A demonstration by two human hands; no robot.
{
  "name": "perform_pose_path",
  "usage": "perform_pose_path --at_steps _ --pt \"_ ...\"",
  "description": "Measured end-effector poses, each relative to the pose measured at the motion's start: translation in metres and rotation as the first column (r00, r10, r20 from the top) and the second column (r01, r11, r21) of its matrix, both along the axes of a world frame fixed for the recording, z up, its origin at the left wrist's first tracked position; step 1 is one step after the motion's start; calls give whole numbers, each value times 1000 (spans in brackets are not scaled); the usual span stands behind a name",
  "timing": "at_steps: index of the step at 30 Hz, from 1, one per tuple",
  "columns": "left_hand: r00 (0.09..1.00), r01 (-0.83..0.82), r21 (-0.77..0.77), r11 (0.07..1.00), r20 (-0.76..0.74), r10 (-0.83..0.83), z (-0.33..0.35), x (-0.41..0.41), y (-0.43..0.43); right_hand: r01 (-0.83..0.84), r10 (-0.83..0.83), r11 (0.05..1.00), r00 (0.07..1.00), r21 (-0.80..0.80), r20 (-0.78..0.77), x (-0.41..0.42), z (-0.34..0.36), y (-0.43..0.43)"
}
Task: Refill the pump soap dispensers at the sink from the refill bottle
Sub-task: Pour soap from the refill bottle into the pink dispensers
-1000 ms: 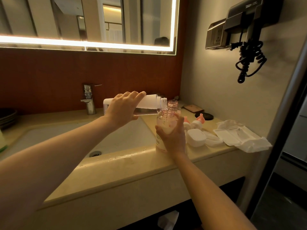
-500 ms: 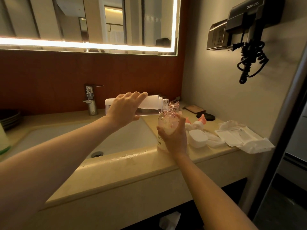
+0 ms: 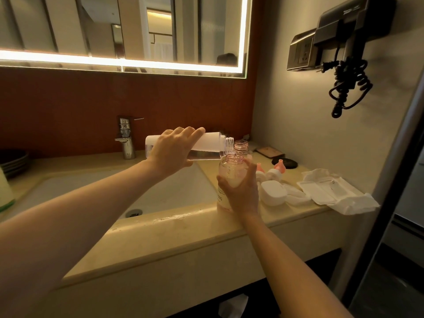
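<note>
One clear thread-necked dispenser (image 3: 231,173), cylindrical refill bottle (image 3: 211,144).

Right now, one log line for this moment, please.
phase: pour | left hand holds refill bottle, tipped | right hand holds dispenser, upright

This is looking like a hotel-style bathroom. A backlit mirror (image 3: 124,31) is glowing above the left hand (image 3: 171,152), a chrome tap (image 3: 125,138) is standing just left of it, and a sink basin (image 3: 160,193) is lying below it. Up and right of the right hand (image 3: 241,191), a wall-mounted hair dryer (image 3: 351,21) is hanging its coiled cord (image 3: 348,83) beside a socket (image 3: 301,52).
</note>
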State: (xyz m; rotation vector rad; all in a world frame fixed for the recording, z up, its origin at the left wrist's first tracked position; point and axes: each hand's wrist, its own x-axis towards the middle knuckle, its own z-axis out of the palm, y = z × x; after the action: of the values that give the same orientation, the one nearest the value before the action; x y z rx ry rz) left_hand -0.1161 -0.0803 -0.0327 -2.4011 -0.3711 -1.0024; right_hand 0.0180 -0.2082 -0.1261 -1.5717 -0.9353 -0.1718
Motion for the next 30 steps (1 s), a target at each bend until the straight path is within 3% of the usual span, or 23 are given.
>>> perform_pose_path --at_steps 30 --pt "1000 8 -9 1000 1 -8 -1 0 1 -4 4 1000 1000 -9 1 2 1 -1"
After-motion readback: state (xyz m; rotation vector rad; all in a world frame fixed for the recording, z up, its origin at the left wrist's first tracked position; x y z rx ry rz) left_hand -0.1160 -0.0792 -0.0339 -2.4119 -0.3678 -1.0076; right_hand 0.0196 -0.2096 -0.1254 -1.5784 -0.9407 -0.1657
